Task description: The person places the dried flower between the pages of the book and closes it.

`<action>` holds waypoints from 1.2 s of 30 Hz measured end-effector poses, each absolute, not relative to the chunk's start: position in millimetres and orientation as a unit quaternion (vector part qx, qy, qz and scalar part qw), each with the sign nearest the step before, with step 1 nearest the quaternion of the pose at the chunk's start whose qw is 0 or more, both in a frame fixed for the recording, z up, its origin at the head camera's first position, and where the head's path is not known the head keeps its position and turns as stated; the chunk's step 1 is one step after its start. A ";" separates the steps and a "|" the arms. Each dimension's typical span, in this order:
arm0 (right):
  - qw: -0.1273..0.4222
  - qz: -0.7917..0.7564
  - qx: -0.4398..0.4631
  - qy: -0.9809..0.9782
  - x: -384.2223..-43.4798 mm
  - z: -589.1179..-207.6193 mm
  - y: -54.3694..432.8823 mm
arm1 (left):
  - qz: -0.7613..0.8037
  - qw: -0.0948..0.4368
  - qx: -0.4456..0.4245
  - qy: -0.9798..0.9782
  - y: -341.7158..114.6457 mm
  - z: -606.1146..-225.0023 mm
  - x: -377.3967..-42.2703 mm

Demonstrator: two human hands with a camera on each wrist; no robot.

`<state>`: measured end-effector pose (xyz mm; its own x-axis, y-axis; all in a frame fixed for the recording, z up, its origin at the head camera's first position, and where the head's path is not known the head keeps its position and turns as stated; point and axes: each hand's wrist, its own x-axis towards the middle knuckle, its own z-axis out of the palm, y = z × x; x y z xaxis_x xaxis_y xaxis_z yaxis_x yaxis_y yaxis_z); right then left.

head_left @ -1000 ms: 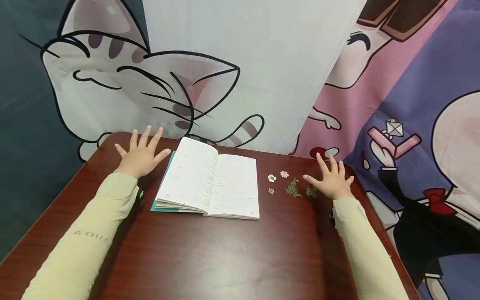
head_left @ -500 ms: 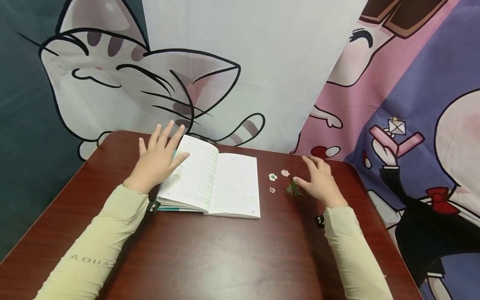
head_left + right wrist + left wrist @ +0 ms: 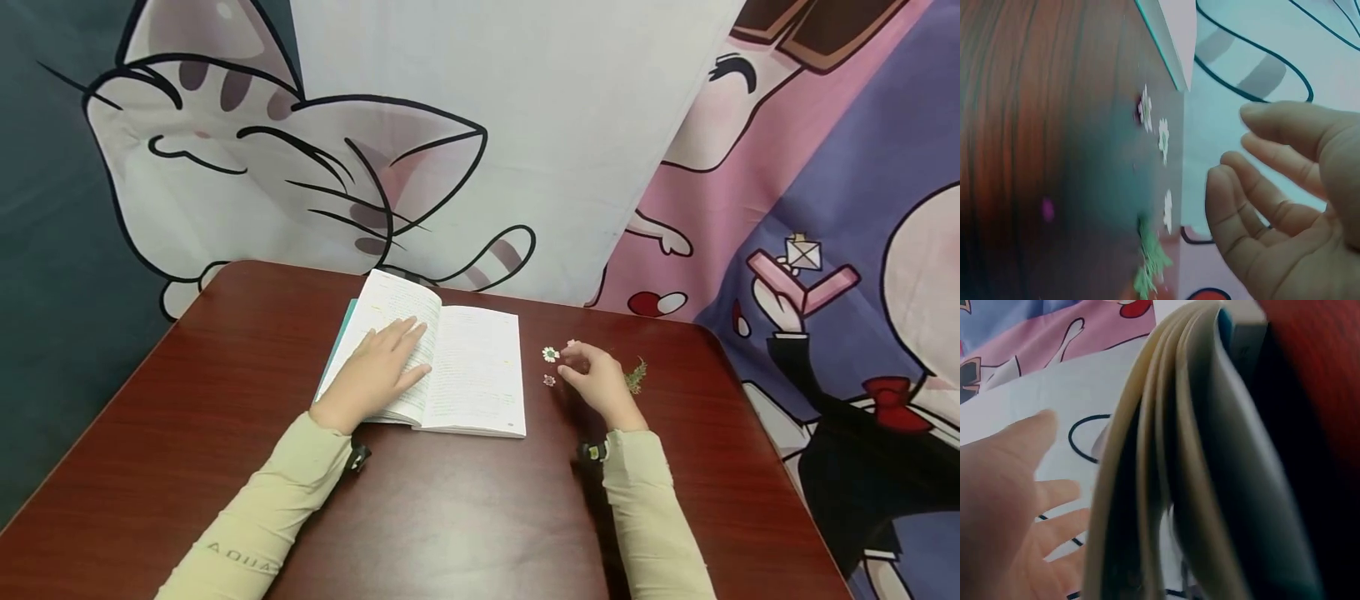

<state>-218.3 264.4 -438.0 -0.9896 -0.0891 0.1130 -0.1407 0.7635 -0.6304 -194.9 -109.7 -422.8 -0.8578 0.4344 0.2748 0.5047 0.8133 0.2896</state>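
An open book [image 3: 476, 375] with white printed pages and a teal cover lies on the table. My left hand [image 3: 367, 377] is over its left page, fingers extended; whether the palm touches the paper I cannot tell. Curved page edges [image 3: 1185, 425] loom close in the left wrist view. Right of the book, my right hand [image 3: 602, 385] hovers by the dried flowers, thumb and bent fingers apart with nothing between them. A white flower [image 3: 550, 354] and a small pinkish flower [image 3: 549, 380] show beside it. Another pink flower [image 3: 572, 342] is partly covered. A green leaf sprig [image 3: 1150, 259] appears in the right wrist view.
Another leafy sprig [image 3: 636, 377] lies right of my right hand. The dark red-brown table [image 3: 465, 517] ends at a cartoon-printed cloth [image 3: 420, 183] behind it. Dark wrist cameras [image 3: 592, 452] sit on both wrists.
My left hand has moved right from beside the book to over its left page. My right hand has moved left toward the flowers, its spread fingers now bent.
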 end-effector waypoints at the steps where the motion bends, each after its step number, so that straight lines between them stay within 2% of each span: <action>1: 0.033 0.339 0.053 -0.939 -218.5 -439.4 260.5 | -0.175 0.093 -0.247 -0.949 -108.9 -426.1 -194.2; 6: 0.002 0.335 0.018 -0.942 -217.2 -444.8 245.6 | -0.175 0.055 -0.235 -0.954 -107.3 -439.9 -190.4; 14: -0.026 0.371 -0.018 -0.928 -216.7 -453.0 240.2 | -0.201 -0.041 -0.217 -0.955 -110.0 -452.9 -185.0; 27: -0.036 0.350 -0.069 -0.934 -219.9 -453.9 239.4 | -0.214 -0.100 -0.207 -0.949 -113.1 -459.0 -187.9; 36: -0.035 0.354 -0.062 -0.932 -221.0 -457.0 237.0 | -0.219 -0.104 -0.202 -0.949 -114.3 -459.3 -188.0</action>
